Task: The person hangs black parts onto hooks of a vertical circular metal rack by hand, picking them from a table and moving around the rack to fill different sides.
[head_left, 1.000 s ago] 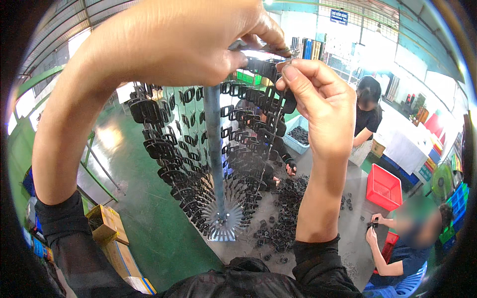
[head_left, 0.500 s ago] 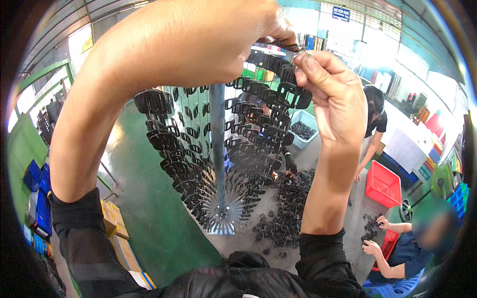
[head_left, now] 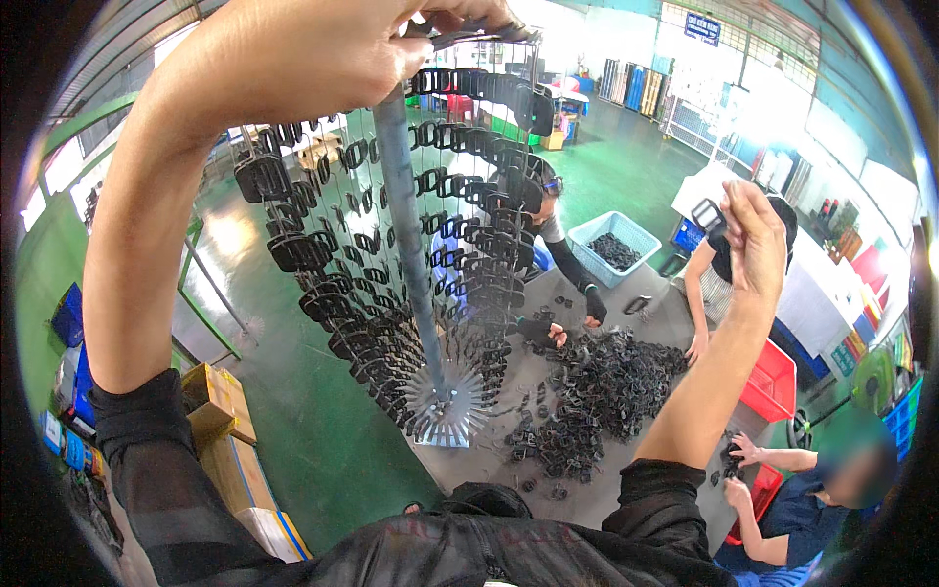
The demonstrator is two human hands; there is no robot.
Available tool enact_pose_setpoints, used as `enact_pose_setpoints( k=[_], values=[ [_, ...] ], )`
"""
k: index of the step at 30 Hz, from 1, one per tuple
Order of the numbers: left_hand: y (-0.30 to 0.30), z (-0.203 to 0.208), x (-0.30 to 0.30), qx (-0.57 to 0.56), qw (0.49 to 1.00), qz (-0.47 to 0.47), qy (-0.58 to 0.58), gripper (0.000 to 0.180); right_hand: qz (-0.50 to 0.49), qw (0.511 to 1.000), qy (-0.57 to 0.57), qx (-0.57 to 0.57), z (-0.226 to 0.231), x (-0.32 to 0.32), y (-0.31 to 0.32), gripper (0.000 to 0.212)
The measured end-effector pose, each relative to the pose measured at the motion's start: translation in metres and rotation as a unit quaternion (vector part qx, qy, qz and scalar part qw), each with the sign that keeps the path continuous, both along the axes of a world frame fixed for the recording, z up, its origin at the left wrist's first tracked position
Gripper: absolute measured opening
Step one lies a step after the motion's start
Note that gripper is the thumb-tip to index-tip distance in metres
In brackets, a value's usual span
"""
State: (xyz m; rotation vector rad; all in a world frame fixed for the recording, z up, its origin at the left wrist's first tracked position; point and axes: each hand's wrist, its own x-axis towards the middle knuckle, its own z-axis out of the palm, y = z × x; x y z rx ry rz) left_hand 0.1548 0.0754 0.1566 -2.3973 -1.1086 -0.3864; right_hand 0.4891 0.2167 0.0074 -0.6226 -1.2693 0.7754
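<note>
A tall rack (head_left: 409, 249) with a grey centre pole stands before me, its wires hung with tiers of black plastic buckles (head_left: 486, 201). Over its top, my left hand (head_left: 430, 34) is closed, fingers curled around dark pieces that I cannot make out. Out to the right, apart from the rack, my right hand (head_left: 758, 230) pinches a small rectangular black buckle (head_left: 706, 212) at its fingertips. Below it, a large pile of loose black buckles (head_left: 616, 386) covers part of the grey table (head_left: 489, 470).
Beyond the table's far side is a light-blue basket (head_left: 614, 249) of black parts. A red crate (head_left: 768, 386) stands at the right. Co-workers' hands (head_left: 558, 333) reach over the pile, and another person (head_left: 812, 489) handles parts at lower right. Cardboard boxes (head_left: 230, 421) stand at lower left.
My right hand has left the rack's top and swung out to the right, now showing a buckle in its fingers. My left hand appears higher and farther left; the whole view has shifted.
</note>
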Motion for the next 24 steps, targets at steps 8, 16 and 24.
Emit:
enact_pose_setpoints(
  k=[8, 16, 24],
  values=[
    [-0.041, 0.002, 0.029, -0.067, 0.994, 0.064, -0.061, 0.046, -0.485, 0.747, -0.454, 0.016, -0.033, 0.059, 0.023, 0.032],
    [-0.032, 0.008, 0.028, -0.07, 0.996, 0.03, -0.039, 0.051, -0.119, 0.942, -0.139, 0.281, 0.028, -0.126, -0.071, 0.017],
    [-0.036, 0.011, 0.052, -0.047, 0.995, 0.085, 0.038, 0.042, -0.223, 0.927, -0.135, 0.271, 0.03, -0.156, -0.075, 0.013]
  ],
)
